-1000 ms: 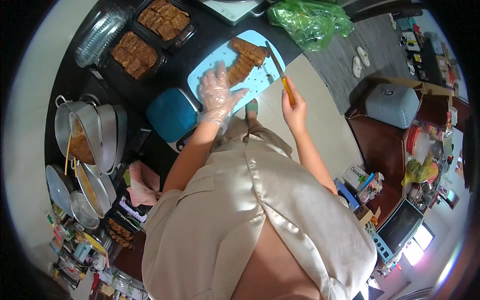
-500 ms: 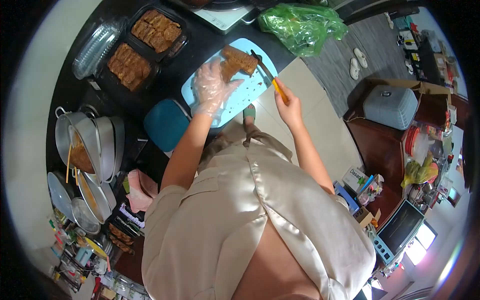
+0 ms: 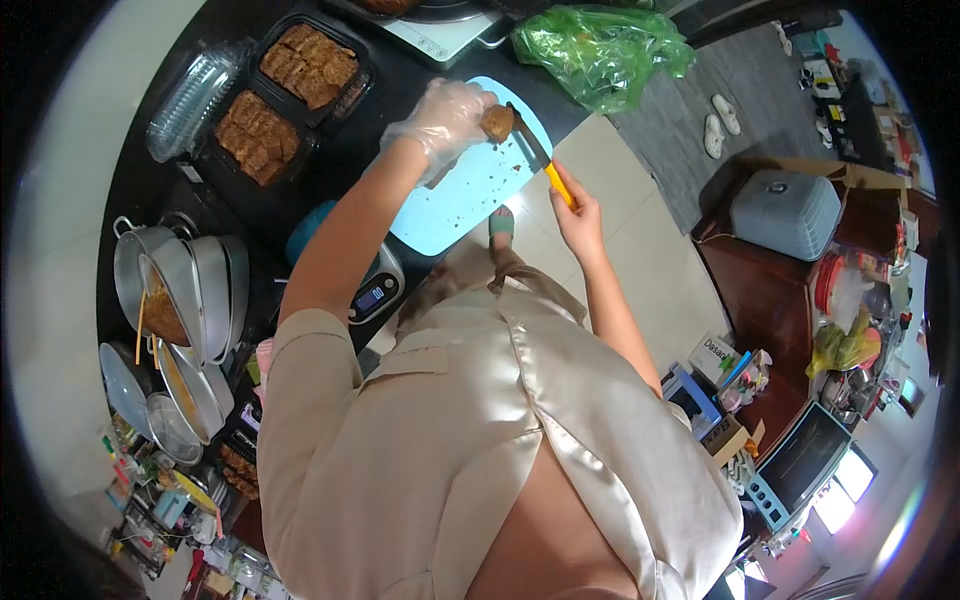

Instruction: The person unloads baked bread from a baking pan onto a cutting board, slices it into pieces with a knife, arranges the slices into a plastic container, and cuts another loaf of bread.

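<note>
My left hand [image 3: 447, 118], in a clear plastic glove, closes over the brown loaf on the upper part of the light blue cutting board [image 3: 450, 205]. Only the cut end of the loaf [image 3: 497, 124] shows beyond its fingers. In my right hand [image 3: 577, 210] is a knife [image 3: 535, 150] by its yellow handle; the dark blade lies beside the loaf's end, over the board. Crumbs are scattered on the board. Two black trays of brown slices [image 3: 308, 65] [image 3: 256, 138] stand at the upper left.
A clear plastic lid [image 3: 190, 105] lies beside the trays. A green plastic bag [image 3: 603, 55] is right of the board, a white appliance [image 3: 440, 35] behind it. Below the board is a digital scale [image 3: 377, 292]. Metal pans [image 3: 208, 290] stand at the left, above the counter's dark surface.
My left hand has moved up from beside the loaf and now covers most of it. The scale's display has come into view below the board. My right hand still holds the knife.
</note>
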`<state>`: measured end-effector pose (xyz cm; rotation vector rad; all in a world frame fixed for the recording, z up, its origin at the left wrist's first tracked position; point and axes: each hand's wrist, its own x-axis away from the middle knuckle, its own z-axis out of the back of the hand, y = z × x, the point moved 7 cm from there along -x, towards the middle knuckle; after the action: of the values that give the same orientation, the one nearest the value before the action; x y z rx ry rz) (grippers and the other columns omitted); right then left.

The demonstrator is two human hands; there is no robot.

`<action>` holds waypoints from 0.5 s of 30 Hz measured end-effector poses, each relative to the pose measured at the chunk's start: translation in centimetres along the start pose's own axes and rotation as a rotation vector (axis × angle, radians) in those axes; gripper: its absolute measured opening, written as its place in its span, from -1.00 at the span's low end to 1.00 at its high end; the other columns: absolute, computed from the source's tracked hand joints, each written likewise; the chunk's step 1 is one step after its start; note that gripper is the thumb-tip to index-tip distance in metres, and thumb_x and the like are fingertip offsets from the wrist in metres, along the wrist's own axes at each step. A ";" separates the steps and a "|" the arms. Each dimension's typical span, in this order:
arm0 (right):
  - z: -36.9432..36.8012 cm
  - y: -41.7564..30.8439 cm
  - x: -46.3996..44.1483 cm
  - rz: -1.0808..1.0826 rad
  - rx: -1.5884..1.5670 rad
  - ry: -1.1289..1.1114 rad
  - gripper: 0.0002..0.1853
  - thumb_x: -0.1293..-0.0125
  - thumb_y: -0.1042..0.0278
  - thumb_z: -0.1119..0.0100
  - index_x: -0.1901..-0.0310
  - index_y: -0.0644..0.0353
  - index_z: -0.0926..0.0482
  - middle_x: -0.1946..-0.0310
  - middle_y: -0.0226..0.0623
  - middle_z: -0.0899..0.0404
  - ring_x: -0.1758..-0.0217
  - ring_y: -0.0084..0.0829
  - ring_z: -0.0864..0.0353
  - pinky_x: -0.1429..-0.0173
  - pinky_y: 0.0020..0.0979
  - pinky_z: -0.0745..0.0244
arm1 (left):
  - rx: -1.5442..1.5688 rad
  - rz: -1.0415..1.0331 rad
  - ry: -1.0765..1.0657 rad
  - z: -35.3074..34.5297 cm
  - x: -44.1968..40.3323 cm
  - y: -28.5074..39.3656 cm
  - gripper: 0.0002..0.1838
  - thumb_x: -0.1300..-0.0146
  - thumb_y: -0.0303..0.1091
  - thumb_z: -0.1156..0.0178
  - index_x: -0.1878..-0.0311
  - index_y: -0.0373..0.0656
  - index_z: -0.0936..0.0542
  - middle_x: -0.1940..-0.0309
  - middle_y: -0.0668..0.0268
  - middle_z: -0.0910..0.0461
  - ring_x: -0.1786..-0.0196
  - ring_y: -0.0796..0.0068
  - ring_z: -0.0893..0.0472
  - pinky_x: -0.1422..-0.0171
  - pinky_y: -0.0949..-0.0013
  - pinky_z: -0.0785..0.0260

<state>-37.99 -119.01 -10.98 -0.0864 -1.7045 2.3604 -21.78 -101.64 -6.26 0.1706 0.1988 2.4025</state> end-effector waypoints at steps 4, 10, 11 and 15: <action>0.1 -0.5 -0.1 0.013 -0.149 0.032 -0.55 -0.42 0.45 -0.14 -0.34 0.10 -0.49 -0.13 -0.32 -0.61 -0.10 -0.59 -0.52 -0.20 -0.53 -0.41 | 0.342 0.056 0.087 2.5 1.0 -1.4 -0.52 -0.04 -0.27 -0.35 -0.10 -0.07 -0.62 0.01 0.17 -0.67 -0.06 0.13 -0.65 -0.19 0.22 -0.46; 0.5 -1.7 1.3 0.076 -0.112 -0.101 -0.53 -0.40 0.50 -0.13 -0.33 0.10 -0.49 -0.09 -0.28 -0.62 -0.05 -0.60 -0.54 -0.13 -0.53 -0.44 | 0.694 0.338 0.297 7.1 4.7 -4.0 -0.48 -0.12 -0.29 -0.42 -0.17 -0.15 -0.59 0.00 0.11 -0.67 -0.01 0.31 -0.68 -0.15 0.32 -0.48; 0.1 -1.8 1.7 0.077 -0.111 -0.114 -0.53 -0.40 0.50 -0.13 -0.33 0.10 -0.49 -0.09 -0.28 -0.62 -0.05 -0.60 -0.54 -0.13 -0.53 -0.44 | 0.759 0.250 0.376 8.7 5.9 -3.7 -0.37 -0.08 -0.18 -0.48 -0.22 -0.20 -0.55 -0.11 0.09 -0.63 -0.13 0.25 -0.63 -0.27 0.27 -0.43; -5.3 -4.0 2.9 0.142 0.133 -0.529 -0.48 -0.31 0.49 -0.14 -0.30 -0.11 -0.53 0.19 -0.31 -0.70 0.35 -0.45 -0.64 0.19 -0.40 -0.56 | 0.751 0.374 0.536 11.9 9.9 -3.2 -0.46 -0.10 -0.18 -0.45 -0.14 -0.19 -0.60 0.02 0.17 -0.67 -0.02 0.37 -0.66 -0.17 0.37 -0.45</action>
<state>-39.29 -112.27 -8.65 0.4985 -1.7870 2.7717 -24.89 -91.54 5.43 -0.1163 1.4223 2.5693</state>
